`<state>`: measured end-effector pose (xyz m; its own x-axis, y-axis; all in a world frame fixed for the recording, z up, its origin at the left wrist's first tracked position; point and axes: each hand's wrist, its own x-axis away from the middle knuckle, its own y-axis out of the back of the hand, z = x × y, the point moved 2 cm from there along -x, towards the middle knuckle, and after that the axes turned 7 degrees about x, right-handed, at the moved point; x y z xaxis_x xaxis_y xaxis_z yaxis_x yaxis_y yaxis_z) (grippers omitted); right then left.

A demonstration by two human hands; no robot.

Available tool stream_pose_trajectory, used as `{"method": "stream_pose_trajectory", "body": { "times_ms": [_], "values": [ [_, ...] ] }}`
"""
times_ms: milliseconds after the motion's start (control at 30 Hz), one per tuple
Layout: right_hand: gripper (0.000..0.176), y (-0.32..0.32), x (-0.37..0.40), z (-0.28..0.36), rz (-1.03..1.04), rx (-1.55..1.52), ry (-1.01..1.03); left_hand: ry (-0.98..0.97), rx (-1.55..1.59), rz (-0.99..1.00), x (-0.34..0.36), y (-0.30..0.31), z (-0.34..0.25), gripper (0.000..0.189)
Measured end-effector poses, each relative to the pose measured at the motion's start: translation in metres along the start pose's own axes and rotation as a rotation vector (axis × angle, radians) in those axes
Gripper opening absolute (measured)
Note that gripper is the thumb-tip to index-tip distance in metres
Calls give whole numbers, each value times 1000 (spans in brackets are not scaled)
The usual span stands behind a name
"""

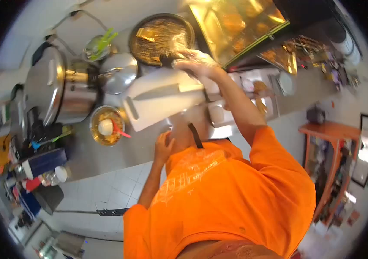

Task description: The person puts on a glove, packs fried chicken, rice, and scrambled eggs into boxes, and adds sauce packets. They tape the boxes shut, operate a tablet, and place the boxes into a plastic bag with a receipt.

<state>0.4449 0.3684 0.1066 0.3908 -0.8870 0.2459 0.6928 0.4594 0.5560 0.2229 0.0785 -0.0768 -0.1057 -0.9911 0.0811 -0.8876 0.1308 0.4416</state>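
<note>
My right hand [197, 62], blurred and with a whitish coating or covering, reaches over the lower right rim of a round dark pan [160, 39]. A dark thing lies at its fingertips; whether they grip it is unclear. A flat golden piece sits in the pan. Below the hand, a large knife [158, 92] lies on a white cutting board [149, 112]. My left hand [164, 146] is at the counter's front edge near my body, its fingers slightly apart, holding nothing visible.
Left of the board are a metal bowl [99, 137] with a red-handled utensil, a shiny lid [119, 73] and a large pot [74, 90]. A foil-lined tray [235, 26] is at the upper right. White containers [261, 108] stand right of the board.
</note>
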Motion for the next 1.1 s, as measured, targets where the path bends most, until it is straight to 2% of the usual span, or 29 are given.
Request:
{"method": "stream_pose_trajectory", "body": {
  "times_ms": [67,133,167,200,300,333,400,433,500,533,567,600,633,667,700,733,800,867,900,933,967,1000,1033,1067,1100],
  "values": [
    [66,36,91,2,142,-141,-34,35,190,187,-25,-16,-6,33],
    [63,59,167,0,180,235,-149,84,316,329,-46,-43,-18,34],
    [63,67,197,-7,178,290,-242,112,372,397,-54,-59,-25,35],
    [61,69,220,-9,141,355,-423,144,360,441,-62,-76,-32,39],
    [57,72,249,-37,-17,279,-690,224,265,501,-82,-123,-56,47],
    [50,63,254,-68,-154,357,-595,235,203,480,-87,-133,-70,48],
    [50,35,237,-123,-246,358,-570,269,134,426,-92,-164,-65,42],
    [49,6,224,-184,-189,337,-644,271,124,405,-97,-175,-61,40],
    [49,-20,222,-202,-187,309,-600,289,100,378,-89,-184,-50,37],
    [50,-18,215,-218,-190,288,-579,203,48,346,-90,-185,-48,28],
    [51,-19,208,-235,-185,258,-560,204,106,313,-97,-188,-42,27],
    [54,-9,203,-246,50,259,-563,229,162,304,-90,-180,-53,25],
    [52,28,212,-146,22,167,-734,248,218,293,-84,-174,-58,23],
    [51,28,216,-151,-95,271,-620,210,91,303,-83,-176,-44,23],
    [50,25,217,-161,-203,369,-505,213,114,271,-89,-176,-49,23],
    [49,18,216,-164,-220,293,-515,226,135,248,-85,-174,-56,23],
    [49,-20,196,-211,-88,318,-527,228,126,215,-62,-174,-59,24],
    [45,-17,180,-214,-60,477,-486,143,67,142,-76,-186,-35,26],
    [46,-7,181,-203,-20,418,-455,121,37,117,-72,-188,-27,27],
    [46,5,192,-189,40,358,-437,255,105,180,-71,-185,-35,24],
    [46,21,190,-174,90,307,-404,275,163,151,-74,-186,-31,23],
    [48,31,202,-155,45,101,-471,296,224,123,-74,-191,-25,23],
    [48,23,210,-157,67,227,-475,326,285,101,-65,-197,-15,23],
    [47,13,211,-160,78,354,-470,276,322,75,-64,-202,-7,24],
    [47,1,208,-167,79,481,-459,288,226,93,-71,-196,-18,26]
  ]
}}
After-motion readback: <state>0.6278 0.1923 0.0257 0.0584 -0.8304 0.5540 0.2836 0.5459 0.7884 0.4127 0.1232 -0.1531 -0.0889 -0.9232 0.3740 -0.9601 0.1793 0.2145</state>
